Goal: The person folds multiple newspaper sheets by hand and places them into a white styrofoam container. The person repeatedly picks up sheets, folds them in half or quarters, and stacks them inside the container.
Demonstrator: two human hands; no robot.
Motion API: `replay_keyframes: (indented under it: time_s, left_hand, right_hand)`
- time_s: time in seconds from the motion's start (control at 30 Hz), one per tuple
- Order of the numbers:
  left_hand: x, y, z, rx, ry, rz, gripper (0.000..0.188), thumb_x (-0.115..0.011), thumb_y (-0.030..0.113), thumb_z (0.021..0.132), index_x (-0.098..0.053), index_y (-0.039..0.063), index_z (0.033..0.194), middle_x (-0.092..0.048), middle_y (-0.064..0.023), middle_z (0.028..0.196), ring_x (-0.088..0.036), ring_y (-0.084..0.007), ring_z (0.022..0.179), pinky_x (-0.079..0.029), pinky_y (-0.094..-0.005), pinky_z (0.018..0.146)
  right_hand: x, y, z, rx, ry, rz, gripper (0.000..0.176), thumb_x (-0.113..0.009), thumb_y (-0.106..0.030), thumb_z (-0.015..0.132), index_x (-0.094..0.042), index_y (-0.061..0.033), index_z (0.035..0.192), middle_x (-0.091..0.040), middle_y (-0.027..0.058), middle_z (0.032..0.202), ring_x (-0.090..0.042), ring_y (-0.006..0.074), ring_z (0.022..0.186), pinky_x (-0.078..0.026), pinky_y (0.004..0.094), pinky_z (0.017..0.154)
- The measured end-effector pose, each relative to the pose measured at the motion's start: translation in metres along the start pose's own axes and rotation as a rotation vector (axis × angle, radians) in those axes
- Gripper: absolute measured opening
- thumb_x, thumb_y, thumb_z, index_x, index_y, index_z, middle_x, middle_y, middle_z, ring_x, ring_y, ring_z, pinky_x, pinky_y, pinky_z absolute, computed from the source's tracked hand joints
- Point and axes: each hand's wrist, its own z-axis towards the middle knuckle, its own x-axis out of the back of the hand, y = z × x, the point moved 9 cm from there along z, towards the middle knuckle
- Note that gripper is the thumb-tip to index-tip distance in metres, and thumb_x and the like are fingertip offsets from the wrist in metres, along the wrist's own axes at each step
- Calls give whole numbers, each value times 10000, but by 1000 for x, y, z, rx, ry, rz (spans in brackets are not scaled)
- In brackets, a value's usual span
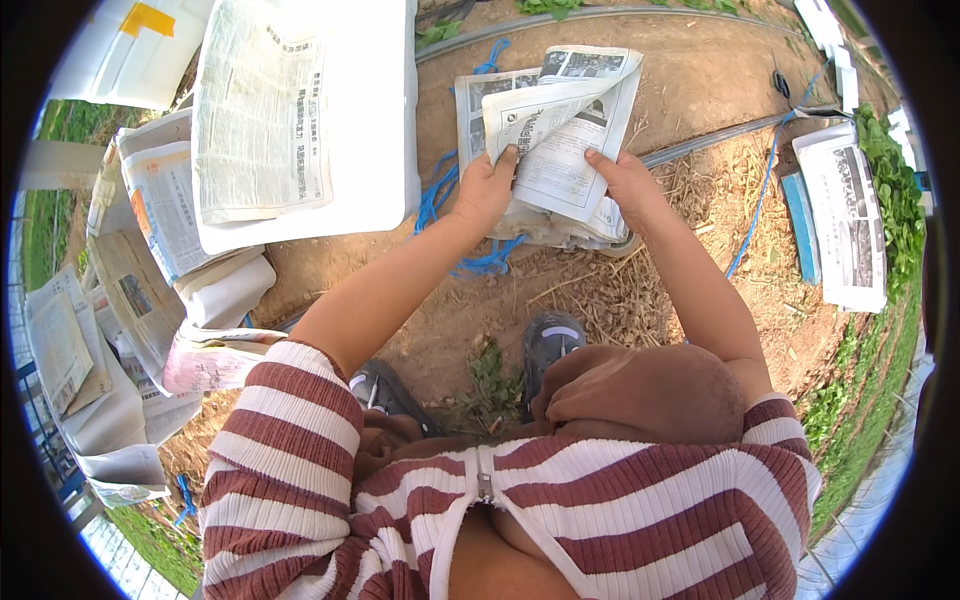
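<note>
Both of my hands grip a sheet of newspaper in front of me. My left hand pinches its lower left part, where a flap is folded over. At the right edge my right hand holds it between thumb and fingers. Beneath the sheet lies a stack of newspapers on the ground; what supports it is mostly hidden. Left of my hands stands a white foam box, with an unfolded newspaper sheet spread on its pale surface.
Blue twine lies loose beside the stack. More newspapers are piled at the left. At the right, a newspaper rests next to leafy greens. Scissors lie farther back. Dry straw covers soil near my shoes.
</note>
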Motion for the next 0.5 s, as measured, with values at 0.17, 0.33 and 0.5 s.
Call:
replay_keyframes:
  time_s: [0.17, 0.33, 0.5]
  left_hand:
    - [-13, 87, -8, -159, -101, 36, 370, -502, 302, 954, -568, -11, 1140, -622, -59, 1014, -572, -132, 893, -471, -284, 791]
    - [-8, 188, -20, -510, -114, 61, 376, -474, 329, 962, -595, -17, 1045, -639, -63, 886, -566, -135, 799, -470, -292, 728]
    - [10, 201, -15, -334, -84, 30, 363, -500, 319, 943, -596, -14, 1055, -646, -79, 953, -604, -151, 860, -485, -306, 792]
  right_hand:
    - [18, -83, -19, 353, -52, 187, 339, -605, -257, 880, -568, 9, 1086, -643, 87, 1004, -633, 156, 868, -514, 292, 741]
    - [36, -146, -58, 552, -150, 425, 355, -553, -262, 900, -532, 19, 1116, -634, 115, 1003, -639, 186, 872, -534, 318, 752]
    - [49, -158, -69, 573, -93, 544, 349, -528, -245, 899, -525, 25, 1119, -629, 132, 1001, -639, 210, 876, -537, 326, 758]
